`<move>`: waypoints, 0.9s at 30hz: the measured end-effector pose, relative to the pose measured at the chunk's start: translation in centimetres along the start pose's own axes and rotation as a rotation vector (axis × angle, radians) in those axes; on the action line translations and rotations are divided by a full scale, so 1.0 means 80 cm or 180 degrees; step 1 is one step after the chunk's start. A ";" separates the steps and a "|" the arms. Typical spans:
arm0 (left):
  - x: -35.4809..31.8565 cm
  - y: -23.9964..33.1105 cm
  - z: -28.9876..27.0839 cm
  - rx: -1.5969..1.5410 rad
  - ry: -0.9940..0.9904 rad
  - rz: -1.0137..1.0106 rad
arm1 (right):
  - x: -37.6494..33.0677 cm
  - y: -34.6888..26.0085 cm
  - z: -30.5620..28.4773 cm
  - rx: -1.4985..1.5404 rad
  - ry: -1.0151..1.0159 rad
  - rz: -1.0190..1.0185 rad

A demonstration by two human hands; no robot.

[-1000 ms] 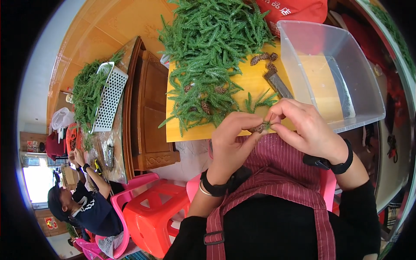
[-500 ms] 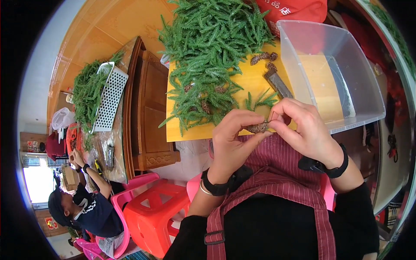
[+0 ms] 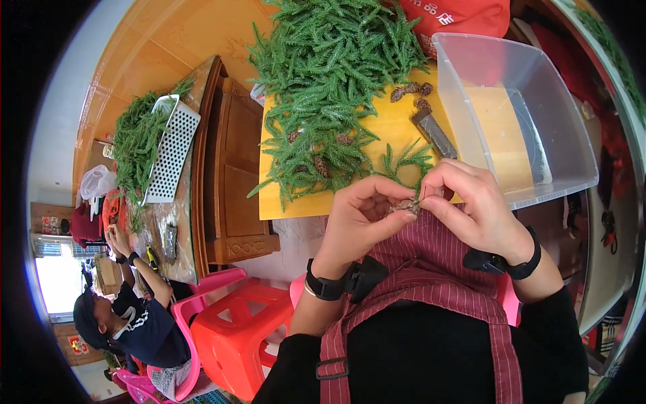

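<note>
Between the thumb and fingers of my left hand (image 3: pixel 360 219) is a small brown pine cone (image 3: pixel 405 206), held above my lap at the table's near edge. My right hand (image 3: pixel 468 202) pinches a thin dark wire (image 3: pixel 424 195) right against the end of the cone. Fingers partly cover both. Just beyond them a small green artificial sprig (image 3: pixel 407 160) lies on the yellow table (image 3: pixel 309 210). More pine cones (image 3: pixel 412 89) rest farther back, beside a dark oblong bundle (image 3: pixel 434 133) that looks like cut wires. A big heap of green artificial branches (image 3: pixel 336 60) spreads over the table's left and back.
A clear plastic bin (image 3: pixel 521 192) stands at the right, with a red bag (image 3: pixel 464 20) behind it. To my left are a red stool (image 3: pixel 235 337) and a wooden cabinet (image 3: pixel 235 175). A co-worker (image 3: pixel 145 323) sits at another table bearing a white perforated basket (image 3: pixel 171 155).
The pine cone has turned a little in my left fingers, and my left wrist has shifted slightly left. My right hand still pinches the wire at the cone's end.
</note>
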State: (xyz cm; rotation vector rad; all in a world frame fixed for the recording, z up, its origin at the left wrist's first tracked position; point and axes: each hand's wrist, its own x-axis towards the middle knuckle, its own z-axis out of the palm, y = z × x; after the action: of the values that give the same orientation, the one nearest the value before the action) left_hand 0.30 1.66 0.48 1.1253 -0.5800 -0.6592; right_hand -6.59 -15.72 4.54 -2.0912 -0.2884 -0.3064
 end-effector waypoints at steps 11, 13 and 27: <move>0.012 -0.005 0.015 0.2995 0.0556 0.2411 | -0.004 0.006 0.005 -0.0247 0.0317 0.0148; 0.008 -0.009 0.014 0.2757 0.0599 0.2042 | -0.005 0.006 0.006 -0.0139 0.0320 0.0278; 0.004 -0.028 0.011 0.0018 0.0356 0.0372 | -0.019 0.012 0.019 0.1288 0.0569 0.0867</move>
State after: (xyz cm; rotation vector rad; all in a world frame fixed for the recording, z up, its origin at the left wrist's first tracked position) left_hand -0.50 0.23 -1.28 1.1174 -0.5477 -0.4912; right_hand -7.56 -15.01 2.52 -1.6654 0.0424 -0.2453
